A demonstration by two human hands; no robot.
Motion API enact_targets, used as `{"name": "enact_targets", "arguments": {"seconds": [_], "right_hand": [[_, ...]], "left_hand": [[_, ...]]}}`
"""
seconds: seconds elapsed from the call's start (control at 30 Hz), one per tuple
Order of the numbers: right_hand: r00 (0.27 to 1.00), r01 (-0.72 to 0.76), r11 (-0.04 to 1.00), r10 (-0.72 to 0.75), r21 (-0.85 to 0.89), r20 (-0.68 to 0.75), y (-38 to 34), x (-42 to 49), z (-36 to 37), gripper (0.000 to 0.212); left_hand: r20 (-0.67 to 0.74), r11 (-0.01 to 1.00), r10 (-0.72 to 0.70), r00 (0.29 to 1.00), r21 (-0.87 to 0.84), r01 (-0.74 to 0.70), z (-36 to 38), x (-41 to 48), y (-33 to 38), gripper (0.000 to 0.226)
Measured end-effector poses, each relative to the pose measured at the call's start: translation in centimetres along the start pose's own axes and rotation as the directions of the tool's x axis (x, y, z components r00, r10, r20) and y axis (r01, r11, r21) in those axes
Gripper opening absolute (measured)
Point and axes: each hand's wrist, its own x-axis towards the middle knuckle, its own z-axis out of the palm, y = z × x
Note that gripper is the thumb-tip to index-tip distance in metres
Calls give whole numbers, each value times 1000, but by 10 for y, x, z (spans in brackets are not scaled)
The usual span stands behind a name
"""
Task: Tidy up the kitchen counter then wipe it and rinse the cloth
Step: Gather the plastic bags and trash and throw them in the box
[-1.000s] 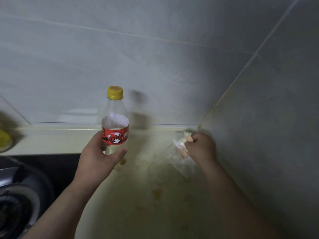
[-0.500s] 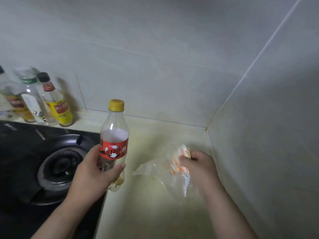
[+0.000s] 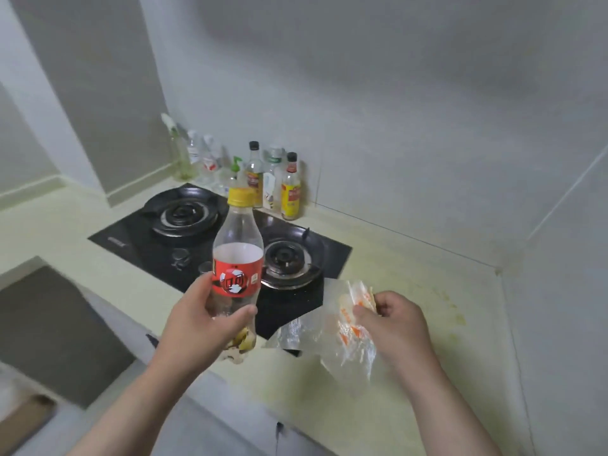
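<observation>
The left hand (image 3: 192, 319) is wrapping its fingers tight around a clear bottle (image 3: 237, 255) with a yellow cap, holding it upright above the stove's (image 3: 158, 245) front edge. The right hand (image 3: 393, 327) is pinching a crinkly plastic bag (image 3: 332, 334) above the yellow counter (image 3: 411, 284).

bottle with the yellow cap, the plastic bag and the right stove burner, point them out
bottle (image 3: 237, 279): head view, on its red label.
plastic bag (image 3: 329, 324): head view, on the clear film left of the orange print.
right stove burner (image 3: 285, 258): head view, on its centre cap.
</observation>
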Motion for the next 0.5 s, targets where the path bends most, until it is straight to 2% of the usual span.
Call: {"name": "enact_targets", "arguments": {"seconds": [0.23,0.5], "right_hand": [[966,143,988,-128,-51,223,-60,-50,82,13],[866,263,963,-210,-56,453,-121,-109,216,12]], "left_hand": [[-252,997,-74,965,4,78,-118,-59,-24,40],[-525,989,-146,839,-45,144,-248,-118,-84,26]]}}
